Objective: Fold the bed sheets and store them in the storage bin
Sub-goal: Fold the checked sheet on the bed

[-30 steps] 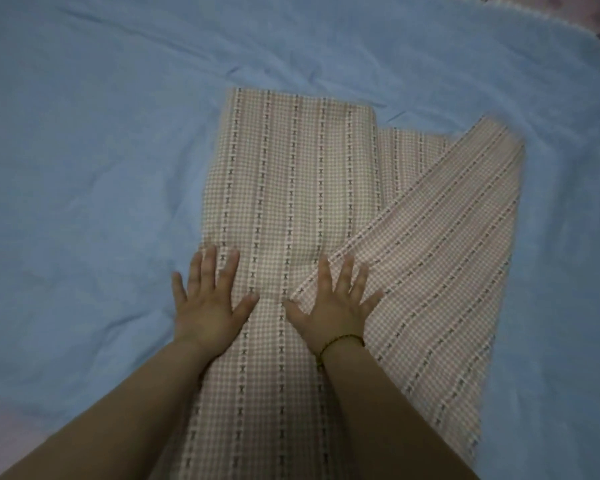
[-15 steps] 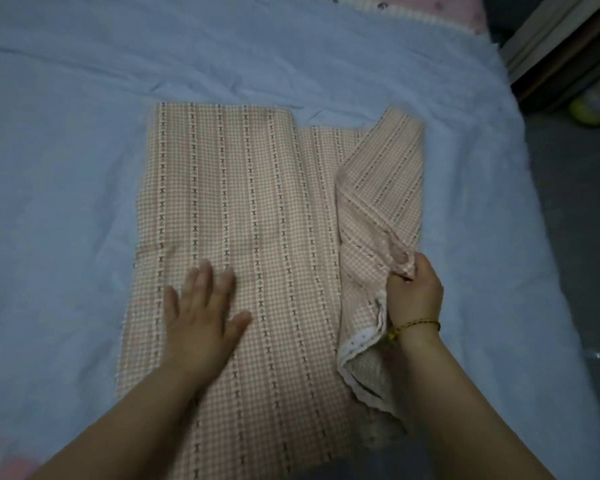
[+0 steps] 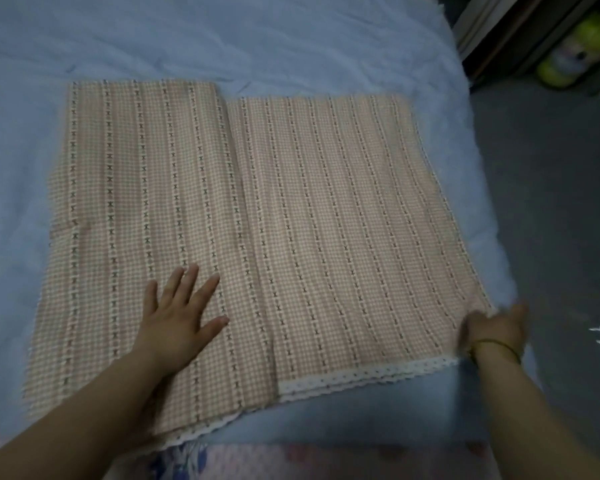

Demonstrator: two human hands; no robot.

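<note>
The bed, under a pale blue cover, filled most of the view, with dark floor beyond its right edge. Spread flat across it lay the checked sheet, in two panels side by side, the left one reaching a little further up the bed and the right one running out to the bed's right edge. The left hand rested on the left panel, its grip open, palm down and fingers spread, pinning the cloth. The right hand sat at the sheet's near right corner, too blurred to tell whether its grip had closed on the cloth. A white lace trim edged the near side. By my reckoning the folding was only partly done: the sheet was still wide and needed more folds, and no storage bin showed, so stowing remained entirely ahead.
</note>
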